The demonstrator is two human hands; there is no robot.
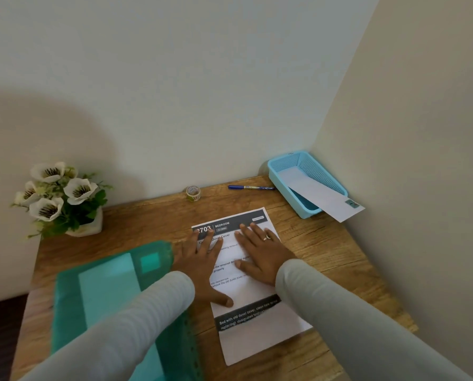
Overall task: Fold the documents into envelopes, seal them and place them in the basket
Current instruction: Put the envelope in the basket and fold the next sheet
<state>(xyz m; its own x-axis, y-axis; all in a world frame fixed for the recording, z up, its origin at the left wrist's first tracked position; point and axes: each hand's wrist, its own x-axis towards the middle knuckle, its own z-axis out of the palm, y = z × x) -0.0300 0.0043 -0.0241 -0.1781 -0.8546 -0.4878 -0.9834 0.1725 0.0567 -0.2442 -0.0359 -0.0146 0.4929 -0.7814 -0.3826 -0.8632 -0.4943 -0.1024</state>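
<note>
A printed white document with dark header bands lies flat on the wooden desk. My left hand presses on its upper left part with straight fingers, thumb spread toward me. Beside it, my right hand, wearing a ring, lies flat on the upper right part. A light blue mesh basket stands in the far right corner. A white envelope lies in it and sticks out over the near rim.
A green translucent folder with white paper inside lies at the left. A tape roll and a blue pen rest by the back wall. A pot of white flowers stands far left. Walls close the back and right.
</note>
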